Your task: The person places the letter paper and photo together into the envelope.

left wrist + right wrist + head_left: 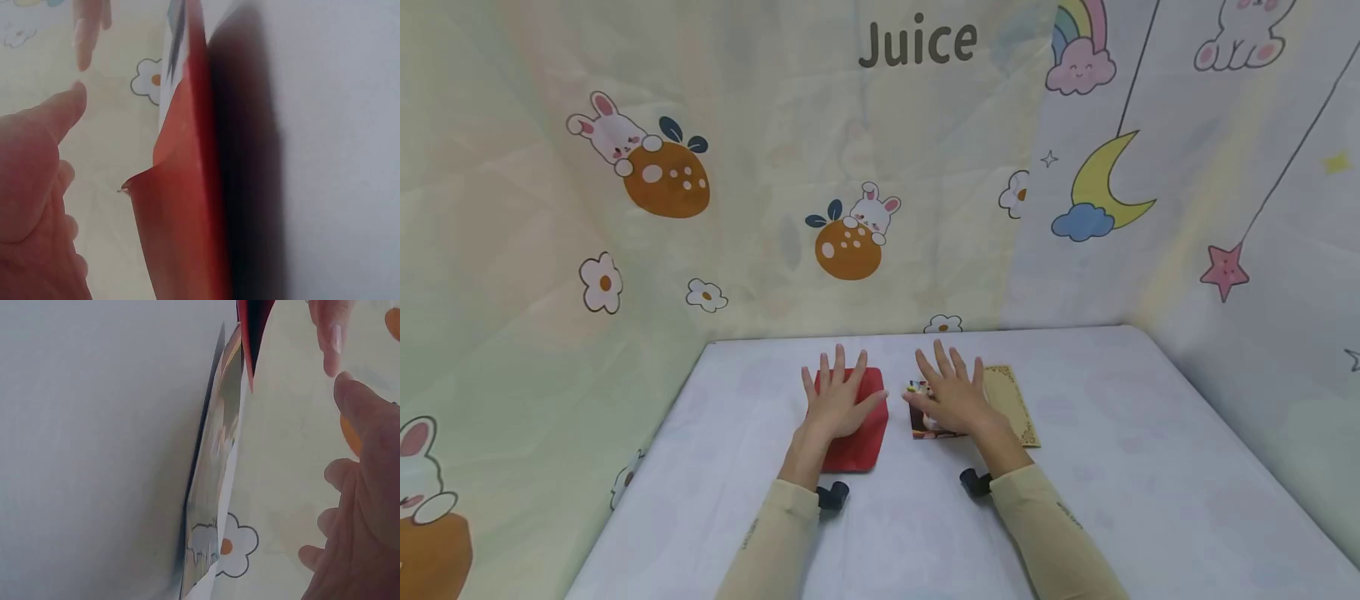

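From the head view, your forearms reach forward over the worktop [895, 542] in beige sleeves [772, 537], angled in toward each other. Your left hand [835, 412] is palm down with its fingers straight and fanned, over the red packet [867, 437]; it has hold of nothing. Your right hand [958, 406] mirrors it, fingers splayed and gripping nothing, over the picture card [919, 428] and beside the tan card [1011, 407], which lies to the right with a patterned border. Your two thumbs point inward, their tips near each other but apart.

From the left wrist view, you see your left hand raised clear of the red packet, its thumb extended. The packet lies on the worktop, one edge lifting.

From the right wrist view, your right hand is likewise clear of the picture card, thumb out and the other fingers partly hidden behind the palm.
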Tool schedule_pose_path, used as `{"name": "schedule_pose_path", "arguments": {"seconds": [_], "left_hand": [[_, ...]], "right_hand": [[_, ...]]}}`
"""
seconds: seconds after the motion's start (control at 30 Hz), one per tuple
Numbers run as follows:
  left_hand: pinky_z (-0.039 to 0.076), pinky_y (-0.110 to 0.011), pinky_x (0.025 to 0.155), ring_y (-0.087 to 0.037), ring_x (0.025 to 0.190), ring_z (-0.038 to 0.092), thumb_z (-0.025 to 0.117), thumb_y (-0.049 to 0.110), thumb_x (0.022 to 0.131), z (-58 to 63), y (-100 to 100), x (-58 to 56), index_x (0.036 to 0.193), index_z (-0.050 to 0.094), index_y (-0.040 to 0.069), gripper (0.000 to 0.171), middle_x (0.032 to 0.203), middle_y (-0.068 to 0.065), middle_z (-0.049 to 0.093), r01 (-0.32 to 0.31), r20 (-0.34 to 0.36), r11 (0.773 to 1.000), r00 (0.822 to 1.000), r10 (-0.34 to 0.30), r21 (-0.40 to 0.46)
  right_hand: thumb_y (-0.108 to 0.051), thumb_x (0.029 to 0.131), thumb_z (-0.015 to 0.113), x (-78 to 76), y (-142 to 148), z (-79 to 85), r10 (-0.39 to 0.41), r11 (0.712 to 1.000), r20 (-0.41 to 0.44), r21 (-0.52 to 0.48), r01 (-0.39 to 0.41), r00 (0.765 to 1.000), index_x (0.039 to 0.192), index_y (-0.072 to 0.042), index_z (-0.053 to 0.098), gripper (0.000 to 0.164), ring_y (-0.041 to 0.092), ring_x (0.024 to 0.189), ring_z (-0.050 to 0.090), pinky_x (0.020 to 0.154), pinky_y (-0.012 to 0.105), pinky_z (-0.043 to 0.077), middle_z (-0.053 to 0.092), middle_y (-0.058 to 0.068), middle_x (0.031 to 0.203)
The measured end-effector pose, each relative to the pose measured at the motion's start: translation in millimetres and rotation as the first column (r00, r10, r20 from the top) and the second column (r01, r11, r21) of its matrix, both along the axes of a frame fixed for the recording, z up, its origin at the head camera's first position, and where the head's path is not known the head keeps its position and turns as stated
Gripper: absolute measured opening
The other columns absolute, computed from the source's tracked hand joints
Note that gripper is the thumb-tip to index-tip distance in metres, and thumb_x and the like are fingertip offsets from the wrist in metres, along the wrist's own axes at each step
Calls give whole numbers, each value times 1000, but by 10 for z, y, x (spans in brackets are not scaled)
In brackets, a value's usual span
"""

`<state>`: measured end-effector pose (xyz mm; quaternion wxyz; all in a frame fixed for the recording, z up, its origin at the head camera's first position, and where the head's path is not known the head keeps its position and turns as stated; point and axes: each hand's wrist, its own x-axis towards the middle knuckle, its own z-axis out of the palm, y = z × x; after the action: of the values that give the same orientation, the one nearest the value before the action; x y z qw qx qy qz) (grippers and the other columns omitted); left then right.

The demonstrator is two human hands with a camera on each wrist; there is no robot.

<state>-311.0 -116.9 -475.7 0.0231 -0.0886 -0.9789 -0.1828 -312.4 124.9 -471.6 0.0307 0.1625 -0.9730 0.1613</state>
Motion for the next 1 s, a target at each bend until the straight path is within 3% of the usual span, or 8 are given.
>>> {"name": "schedule_pose_path", "arguments": {"seconds": [0.23, 0.47, 0.6, 0.8, 0.9, 1.0], "left_hand": [[-14, -72, 122, -46, 161, -7, 60, 66, 93, 48, -146, 12, 167, 16, 32, 93, 177, -12, -5, -6, 52, 999, 999, 4, 40], [-9, -72, 123, -47, 161, 1, 67, 62, 90, 80, -299, 14, 167, 20, 33, 95, 177, -12, 1, 60, 161, 997, 985, -68, 51], [-5, -74, 123, -47, 161, 1, 72, 60, 88, 84, -375, 15, 166, 21, 34, 97, 177, -13, 3, 94, 205, 993, 973, -108, 77], [4, -75, 124, -44, 161, 3, 89, 45, 75, 130, -463, 69, 164, 30, 38, 107, 176, -11, 11, 125, 305, 976, 936, -176, 178], [8, -74, 124, -44, 161, 8, 94, 40, 70, 124, -476, 83, 162, 33, 39, 111, 176, -10, 14, 115, 332, 973, 926, -179, 202], [20, -74, 121, -44, 160, 13, 96, 37, 68, 112, -489, 85, 162, 33, 41, 113, 176, -8, 14, 104, 354, 975, 920, -169, 196]], "right_hand": [[-69, 99, 48, 58, -168, 28, 69, 996, 92, -68, -63, 993, 167, -27, 20, 84, 43, 160, 15, 122, 77, -1, 8, 11, 176], [-69, 98, 49, 100, -370, 1, 134, 989, 100, -80, -127, 986, 167, -26, 18, 87, 38, 160, 22, 125, 73, 3, 13, 9, 176], [-68, 98, 50, 138, -457, -21, 174, 983, 108, -83, -166, 979, 167, -23, 19, 89, 36, 161, 20, 125, 72, 3, 16, 9, 175], [-65, 98, 56, 160, -534, -46, 237, 968, 164, -121, -219, 958, 167, -20, 23, 89, 31, 161, 23, 126, 71, 1, 24, 6, 174], [-63, 97, 59, 165, -553, -70, 274, 958, 218, -147, -246, 937, 167, -20, 23, 89, 30, 161, 24, 126, 71, 0, 25, 5, 173], [-62, 96, 61, 171, -566, -103, 298, 951, 256, -163, -263, 920, 166, -20, 24, 91, 28, 161, 24, 126, 70, -1, 26, 4, 173]]}}
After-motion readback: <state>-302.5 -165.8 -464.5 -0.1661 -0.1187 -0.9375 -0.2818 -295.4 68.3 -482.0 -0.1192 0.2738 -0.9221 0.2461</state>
